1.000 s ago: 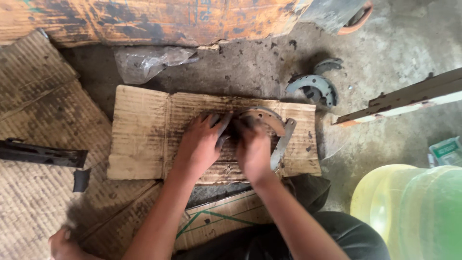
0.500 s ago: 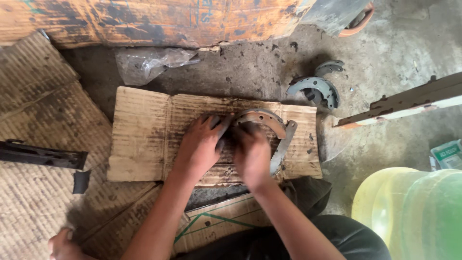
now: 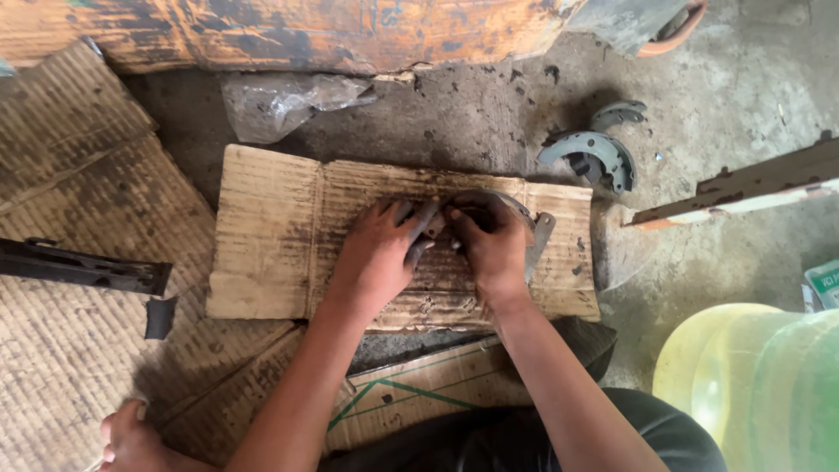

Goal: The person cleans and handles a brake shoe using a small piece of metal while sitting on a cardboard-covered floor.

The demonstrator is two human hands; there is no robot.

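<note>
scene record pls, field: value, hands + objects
left hand: pressing on curved metal part, fingers grimy
right hand: gripping same part
curved metal part: rusty arc, mostly hidden by the hands
cardboard sheet: stained, flat on floor, under the part
brake shoes: on concrete, upper right
plastic bag: crumpled, above cardboard
yellow jug: lower right

Setting: informal vehicle-repair workshop, floor level. Evidence: stained concrete floor (image 3: 743, 79); curved metal brake shoes (image 3: 590, 156) lying loose; greasy flattened cardboard (image 3: 262, 236) as work mat; rusted orange metal body (image 3: 288, 31) alongside
</note>
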